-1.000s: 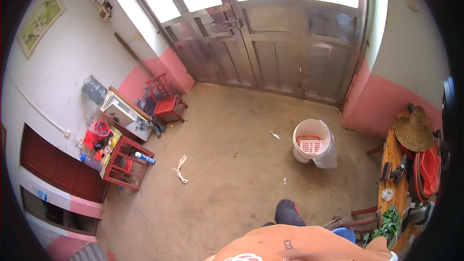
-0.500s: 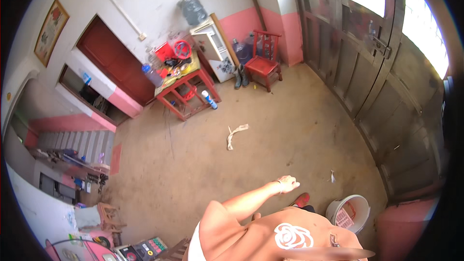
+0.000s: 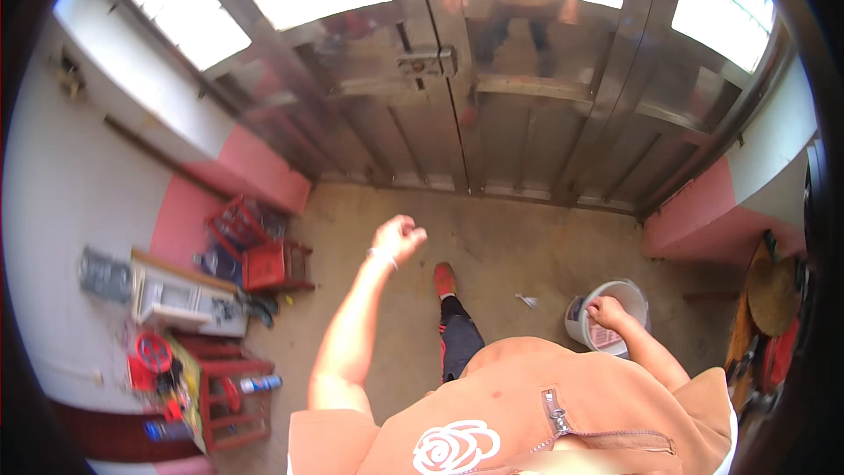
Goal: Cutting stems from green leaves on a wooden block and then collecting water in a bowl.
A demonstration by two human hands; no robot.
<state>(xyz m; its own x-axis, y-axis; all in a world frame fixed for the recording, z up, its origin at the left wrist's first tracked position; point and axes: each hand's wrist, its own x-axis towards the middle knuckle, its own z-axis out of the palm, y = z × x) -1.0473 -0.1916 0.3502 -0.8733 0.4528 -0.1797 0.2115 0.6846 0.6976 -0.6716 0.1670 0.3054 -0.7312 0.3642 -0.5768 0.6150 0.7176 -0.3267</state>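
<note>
My left hand (image 3: 400, 240) is out in front at the end of a reaching arm, with a light band at the wrist. Its fingers curl loosely and nothing shows in them. My right hand (image 3: 607, 309) is closed, fingertips tucked in, and overlaps the white bucket (image 3: 641, 292) in the view. No object shows in that hand, and whether it touches the bucket I cannot tell. Inside the bucket lies a reddish-and-white printed piece (image 3: 605, 338). One of my feet, in a red shoe (image 3: 446, 280), is forward on the floor.
Ahead stands a large metal double door (image 3: 519, 136) with a latch (image 3: 428, 62). At left are a red chair (image 3: 271, 266), a white water dispenser (image 3: 180, 299) and a cluttered red table (image 3: 230, 391). A small white scrap (image 3: 527, 301) lies beside the bucket. Round boards (image 3: 775, 288) lean at right.
The view has turned right toward the metal door; the table and chair now sit at left. My left arm is farther forward, and my right hand has come into view.
</note>
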